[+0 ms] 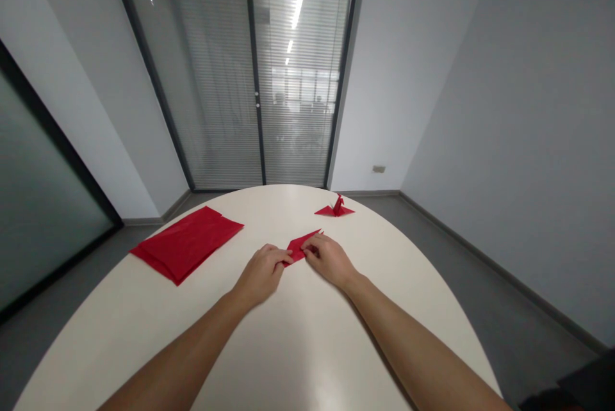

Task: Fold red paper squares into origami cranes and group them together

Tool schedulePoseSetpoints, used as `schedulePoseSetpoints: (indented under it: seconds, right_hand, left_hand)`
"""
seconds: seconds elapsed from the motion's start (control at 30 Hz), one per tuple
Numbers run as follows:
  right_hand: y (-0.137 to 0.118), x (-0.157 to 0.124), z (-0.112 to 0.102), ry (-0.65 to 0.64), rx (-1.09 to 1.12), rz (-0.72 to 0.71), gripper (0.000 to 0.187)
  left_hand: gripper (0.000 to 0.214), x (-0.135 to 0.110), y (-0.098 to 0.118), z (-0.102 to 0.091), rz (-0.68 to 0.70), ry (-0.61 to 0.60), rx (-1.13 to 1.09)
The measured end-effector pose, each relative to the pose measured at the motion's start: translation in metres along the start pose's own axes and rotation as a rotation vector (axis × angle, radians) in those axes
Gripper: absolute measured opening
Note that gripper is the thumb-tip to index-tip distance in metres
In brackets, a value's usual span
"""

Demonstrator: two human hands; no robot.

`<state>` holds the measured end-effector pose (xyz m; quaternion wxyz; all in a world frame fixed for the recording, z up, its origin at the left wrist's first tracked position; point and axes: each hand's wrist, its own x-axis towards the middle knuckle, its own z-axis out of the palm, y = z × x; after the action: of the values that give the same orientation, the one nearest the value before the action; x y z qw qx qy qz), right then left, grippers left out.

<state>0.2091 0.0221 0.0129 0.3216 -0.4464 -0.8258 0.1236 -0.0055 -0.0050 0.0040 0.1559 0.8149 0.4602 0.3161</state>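
A small folded piece of red paper lies on the white table between my two hands, its narrow points facing away to the right. My left hand presses fingertips on its near left end. At its right side, my right hand has thumb and fingers pinched together on the paper's edge; the fingers hide part of the folds. Beyond my right hand stands a finished red paper crane with its wings spread.
Several larger sheets of red paper lie stacked at the left of the round white table. Past the far edge are a glass partition with blinds and a white wall with a socket.
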Motion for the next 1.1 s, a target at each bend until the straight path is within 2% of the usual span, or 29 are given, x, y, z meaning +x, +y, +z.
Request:
schedulePoseSetpoints:
  seconds: [0.13, 0.27, 0.63, 0.77, 0.93, 1.1]
  right_hand:
    - [-0.005, -0.001, -0.001, 0.007, -0.030, 0.000, 0.012]
    - [-0.007, -0.001, -0.003, -0.002, -0.056, -0.047, 0.007]
    - [0.000, -0.002, 0.002, 0.011, -0.015, 0.023, 0.014]
    - [0.001, -0.003, 0.002, -0.034, -0.018, 0.015, 0.013]
    - [0.002, -0.003, 0.004, -0.065, 0.054, -0.011, 0.028]
    - [0.004, -0.004, 0.005, -0.105, 0.110, -0.056, 0.039]
  left_hand:
    - [0.044, 0.001, 0.002, -0.004, -0.006, -0.004, -0.025]
    - [0.042, 0.001, -0.001, -0.003, 0.045, -0.014, -0.051]
    - [0.043, -0.003, -0.005, 0.003, 0.208, -0.046, 0.008]
    - [0.046, -0.004, -0.004, 0.003, 0.258, -0.075, 0.049]
    - [0.041, -0.005, 0.001, 0.001, 0.279, -0.084, 0.083]
    - [0.035, -0.004, 0.001, 0.002, 0.205, -0.072, 0.152]
